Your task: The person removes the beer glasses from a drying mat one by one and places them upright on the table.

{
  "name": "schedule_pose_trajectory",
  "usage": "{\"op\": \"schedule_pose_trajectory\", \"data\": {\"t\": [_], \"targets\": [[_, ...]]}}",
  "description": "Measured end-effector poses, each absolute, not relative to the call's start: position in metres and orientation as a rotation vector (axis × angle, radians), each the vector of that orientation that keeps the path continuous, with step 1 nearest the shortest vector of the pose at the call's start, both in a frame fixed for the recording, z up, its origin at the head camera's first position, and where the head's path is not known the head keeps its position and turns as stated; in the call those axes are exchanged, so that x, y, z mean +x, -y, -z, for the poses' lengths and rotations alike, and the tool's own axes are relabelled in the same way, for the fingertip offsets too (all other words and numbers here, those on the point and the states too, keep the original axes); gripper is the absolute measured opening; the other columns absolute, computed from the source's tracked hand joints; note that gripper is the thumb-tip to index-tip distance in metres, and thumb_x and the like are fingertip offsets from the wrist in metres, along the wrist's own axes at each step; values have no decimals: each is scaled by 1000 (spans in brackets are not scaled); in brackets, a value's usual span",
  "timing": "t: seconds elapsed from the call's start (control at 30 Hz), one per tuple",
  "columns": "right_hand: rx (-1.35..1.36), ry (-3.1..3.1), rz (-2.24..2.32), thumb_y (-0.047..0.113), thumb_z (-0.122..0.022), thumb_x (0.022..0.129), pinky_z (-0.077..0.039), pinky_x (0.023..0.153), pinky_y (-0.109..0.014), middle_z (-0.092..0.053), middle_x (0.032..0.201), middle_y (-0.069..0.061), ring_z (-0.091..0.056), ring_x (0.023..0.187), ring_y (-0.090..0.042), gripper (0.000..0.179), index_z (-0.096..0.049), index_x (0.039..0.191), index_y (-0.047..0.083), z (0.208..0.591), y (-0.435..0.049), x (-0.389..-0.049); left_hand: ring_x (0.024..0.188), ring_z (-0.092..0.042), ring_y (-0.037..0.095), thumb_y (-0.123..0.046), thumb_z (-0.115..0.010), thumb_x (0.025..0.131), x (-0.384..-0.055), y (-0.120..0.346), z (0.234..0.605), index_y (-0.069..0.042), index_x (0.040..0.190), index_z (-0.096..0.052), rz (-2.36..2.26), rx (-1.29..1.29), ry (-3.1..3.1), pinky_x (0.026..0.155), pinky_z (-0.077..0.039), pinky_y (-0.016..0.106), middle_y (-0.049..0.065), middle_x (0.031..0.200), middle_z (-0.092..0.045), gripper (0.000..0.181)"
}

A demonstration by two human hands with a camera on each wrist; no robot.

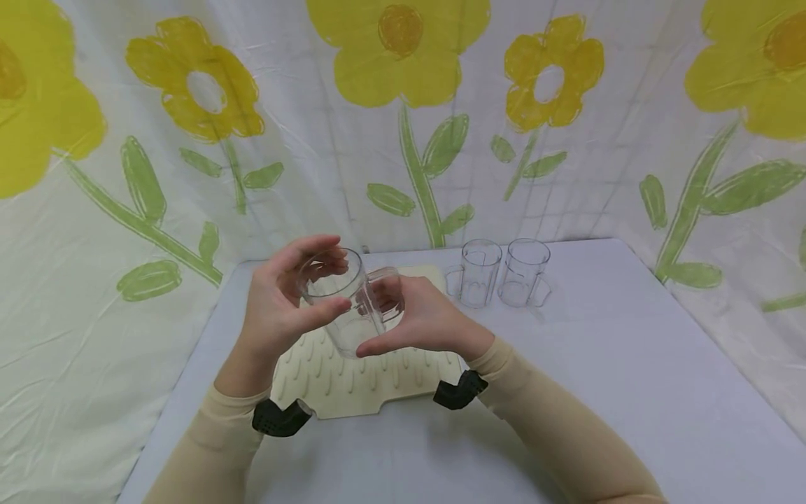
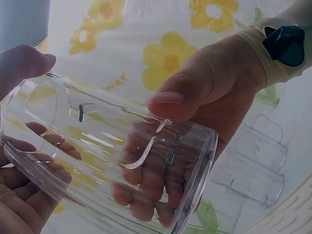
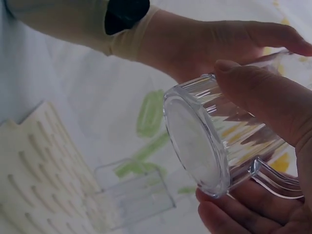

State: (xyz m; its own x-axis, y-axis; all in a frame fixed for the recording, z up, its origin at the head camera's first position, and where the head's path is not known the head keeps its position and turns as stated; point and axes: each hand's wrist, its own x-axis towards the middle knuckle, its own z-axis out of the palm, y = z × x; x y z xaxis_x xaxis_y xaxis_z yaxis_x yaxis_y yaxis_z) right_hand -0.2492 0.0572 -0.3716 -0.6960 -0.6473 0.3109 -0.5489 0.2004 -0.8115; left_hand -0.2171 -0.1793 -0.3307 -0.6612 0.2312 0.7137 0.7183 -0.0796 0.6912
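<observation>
A clear glass mug [image 1: 343, 315] is held up over a cream ridged mat [image 1: 346, 402], tilted with its mouth toward the upper left. My left hand [image 1: 271, 297] grips it near the rim, thumb on the near side and fingers around the far side. Lower down, my right hand [image 1: 434, 318] holds the mug around its base end and handle side, with the thumb along the near wall. In the right wrist view the thick base [image 3: 195, 146] faces the camera. Through the glass, the left wrist view shows the right hand's fingers [image 2: 146, 180] behind the wall.
Two more clear mugs stand upright at the back of the white table, one [image 1: 481, 273] beside the mat and another [image 1: 519, 276] to its right. A white curtain [image 1: 302, 175] with yellow flowers hangs behind and along both sides of the table.
</observation>
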Motion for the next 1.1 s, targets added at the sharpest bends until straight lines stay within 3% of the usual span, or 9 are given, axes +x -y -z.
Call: {"op": "schedule_pose_trajectory", "data": {"t": [0.2, 0.43, 0.63, 0.9, 1.1], "targets": [[-1190, -2348, 1516, 41, -100, 70, -60, 94, -29, -75, 114, 12, -71, 102, -5, 62, -69, 122, 27, 371, -57, -249, 112, -66, 33, 22, -80, 67, -217, 179, 331, 10, 137, -61, 1800, -1022, 1832, 98, -61, 39, 32, 116, -65, 73], [-1276, -2216, 1601, 30, -97, 77, -59, 103, -34, -72, 127, 7, -71, 116, -10, 64, -65, 133, 27, 364, -66, -254, 109, -68, 35, 23, -82, 66, -217, 178, 331, 7, 140, -59, 1797, -1041, 1861, 99, -61, 39, 27, 118, -67, 79], [-1278, -2284, 1599, 34, -86, 89, -58, 105, -36, -70, 128, 9, -70, 117, -13, 47, -66, 131, 28, 350, -81, -253, 110, -69, 33, 19, -86, 65, -217, 178, 333, 1, 141, -60, 1710, -1056, 1936, 100, -60, 38, 20, 120, -68, 82], [-1312, -2407, 1551, 45, -66, 104, -60, 94, -34, -73, 117, 11, -71, 104, -8, 26, -72, 121, 25, 338, -92, -252, 109, -69, 34, 18, -89, 63, -219, 175, 334, 1, 140, -61, 1660, -1121, 1957, 99, -61, 40, 28, 117, -66, 83], [-1285, -2459, 1480, 41, -62, 106, -59, 78, -32, -73, 96, 13, -67, 86, -9, 15, -73, 102, 31, 338, -92, -251, 112, -68, 34, 17, -90, 64, -218, 174, 335, -1, 141, -61, 1637, -1143, 1980, 100, -60, 39, 30, 121, -65, 85]]}}
